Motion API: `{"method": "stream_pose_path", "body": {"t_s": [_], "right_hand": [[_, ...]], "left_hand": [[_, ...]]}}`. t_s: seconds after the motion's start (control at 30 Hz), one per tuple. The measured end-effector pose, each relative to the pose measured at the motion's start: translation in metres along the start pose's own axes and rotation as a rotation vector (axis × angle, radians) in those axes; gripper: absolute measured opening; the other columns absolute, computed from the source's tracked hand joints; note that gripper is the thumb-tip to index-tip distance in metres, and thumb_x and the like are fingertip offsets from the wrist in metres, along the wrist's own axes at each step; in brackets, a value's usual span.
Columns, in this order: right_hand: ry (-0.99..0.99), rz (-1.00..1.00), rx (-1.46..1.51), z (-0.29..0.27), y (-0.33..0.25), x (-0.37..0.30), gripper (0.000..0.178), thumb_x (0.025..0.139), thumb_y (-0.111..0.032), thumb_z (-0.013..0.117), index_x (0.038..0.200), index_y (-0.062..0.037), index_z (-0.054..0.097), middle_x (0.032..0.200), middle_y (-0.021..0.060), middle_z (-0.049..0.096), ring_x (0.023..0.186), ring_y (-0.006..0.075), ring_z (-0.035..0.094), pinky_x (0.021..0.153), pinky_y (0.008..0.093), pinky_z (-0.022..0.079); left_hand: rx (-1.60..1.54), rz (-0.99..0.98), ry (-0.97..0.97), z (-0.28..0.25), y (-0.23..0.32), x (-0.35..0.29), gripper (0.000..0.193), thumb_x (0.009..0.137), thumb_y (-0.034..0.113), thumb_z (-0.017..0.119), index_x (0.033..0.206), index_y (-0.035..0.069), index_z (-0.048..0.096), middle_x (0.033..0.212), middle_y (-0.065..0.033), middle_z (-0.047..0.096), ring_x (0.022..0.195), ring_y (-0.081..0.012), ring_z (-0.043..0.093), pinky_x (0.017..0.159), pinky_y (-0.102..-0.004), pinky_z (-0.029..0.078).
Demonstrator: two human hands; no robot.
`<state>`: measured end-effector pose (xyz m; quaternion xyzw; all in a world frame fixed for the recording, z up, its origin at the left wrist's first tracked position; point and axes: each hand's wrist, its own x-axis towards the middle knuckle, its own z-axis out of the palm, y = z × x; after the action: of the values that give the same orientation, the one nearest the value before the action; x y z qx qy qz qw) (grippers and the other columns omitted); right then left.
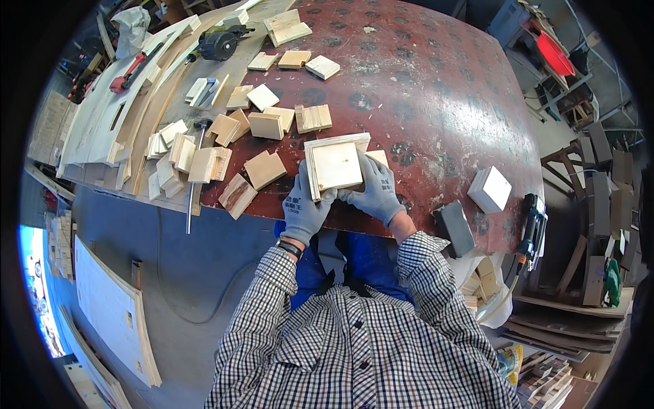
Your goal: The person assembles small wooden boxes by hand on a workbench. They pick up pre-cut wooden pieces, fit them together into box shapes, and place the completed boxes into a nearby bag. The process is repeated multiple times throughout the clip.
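Plywood assembly [337, 165] is held at the near edge of the reddish table [443, 102], its sides clasped by the fingers of the left hand [306, 206] and right hand [375, 193], and, presumably stiff and fairly light, is best gripped by its outer edges

dark print [294, 205] on left glove [306, 213], right glove [373, 192]

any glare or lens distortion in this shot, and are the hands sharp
Head view, right: pale glare on the red-brown tabletop, whose edges bow, fisheye-style; head view, far left: a bright patch looks washed out; head view, centre: left gloved hand, right gloved hand and the wooden block they hold look fairly sharp.
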<state>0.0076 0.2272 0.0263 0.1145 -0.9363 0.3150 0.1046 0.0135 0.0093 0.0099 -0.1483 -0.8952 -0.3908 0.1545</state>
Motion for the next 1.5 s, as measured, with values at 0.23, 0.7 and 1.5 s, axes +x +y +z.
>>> {"method": "stream_pose_path", "body": {"t_s": [0.23,0.7,1.5], "right_hand": [[-0.081,0.005,-0.001,-0.002,0.004,0.002,0.106,0.078,-0.062,0.084,0.160,-0.0083,0.043,0.153,0.0196,0.056,0.145,0.0392,0.048,0.121,0.0523,0.035],[0.015,0.001,0.002,0.006,0.007,-0.003,0.109,0.073,-0.045,0.091,0.161,-0.0036,0.042,0.142,0.0191,0.064,0.135,0.0371,0.057,0.115,0.0497,0.040],[-0.127,-0.059,0.316,0.000,0.038,0.007,0.101,0.074,-0.023,0.084,0.163,-0.0040,0.039,0.142,0.0215,0.064,0.125,0.0372,0.064,0.109,0.0457,0.050]], "left_hand": [[-0.051,-0.046,-0.031,-0.002,-0.002,-0.003,0.088,0.099,0.056,0.067,0.160,0.000,0.036,0.151,-0.0285,0.054,0.125,-0.0442,0.066,0.095,-0.0474,0.059],[-0.018,-0.095,-0.040,0.000,0.002,-0.005,0.094,0.097,0.056,0.067,0.161,-0.002,0.031,0.142,-0.0272,0.058,0.113,-0.0432,0.070,0.086,-0.0487,0.062],[-0.038,-0.102,-0.056,-0.002,0.004,-0.001,0.093,0.098,0.057,0.064,0.160,-0.004,0.031,0.142,-0.0280,0.059,0.113,-0.0432,0.070,0.088,-0.0498,0.061]]}}
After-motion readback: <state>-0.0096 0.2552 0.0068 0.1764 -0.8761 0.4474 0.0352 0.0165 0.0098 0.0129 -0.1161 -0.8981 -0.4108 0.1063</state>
